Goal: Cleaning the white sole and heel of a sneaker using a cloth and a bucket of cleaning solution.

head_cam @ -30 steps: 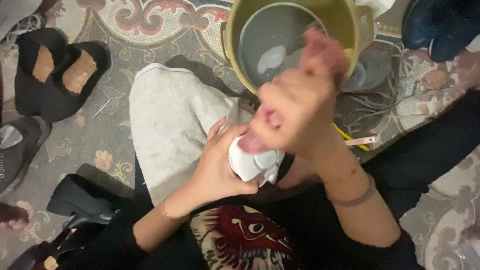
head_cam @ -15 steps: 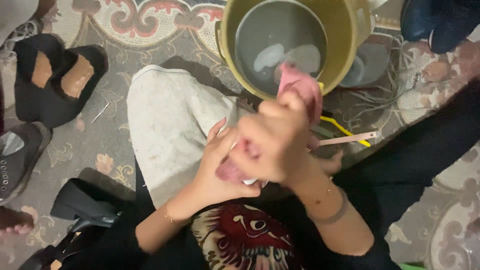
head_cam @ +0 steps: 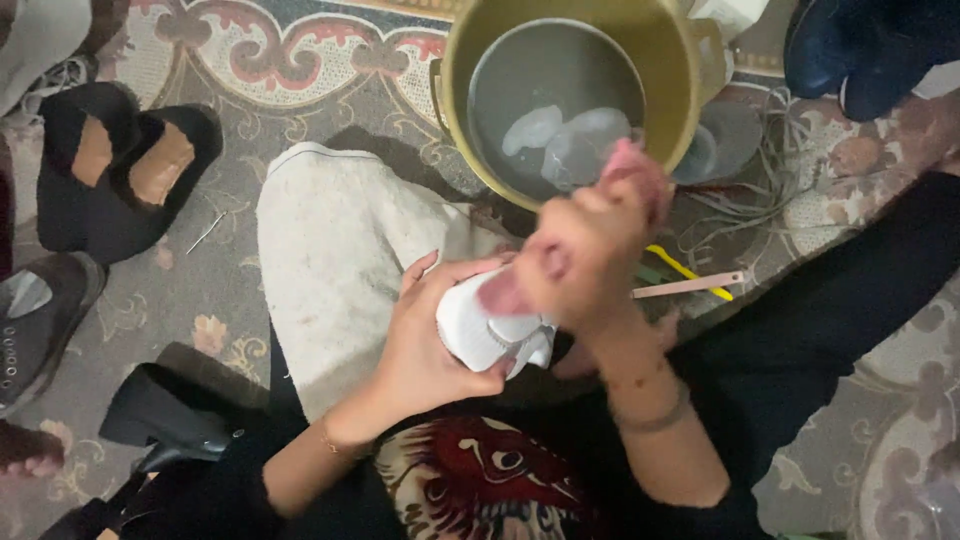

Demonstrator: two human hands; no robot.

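White shoe (head_cam: 490, 330) in left hand (head_cam: 425, 345) | right hand (head_cam: 585, 255) rubs pink cloth (head_cam: 635, 175)

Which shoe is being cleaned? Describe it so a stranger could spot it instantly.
Start at the big yellow bucket of grey water at the top, then drop straight down to the person's lap. There the left hand cups a small white shoe while the right hand presses a pink cloth on it. It is the only white shoe; the others around are black.
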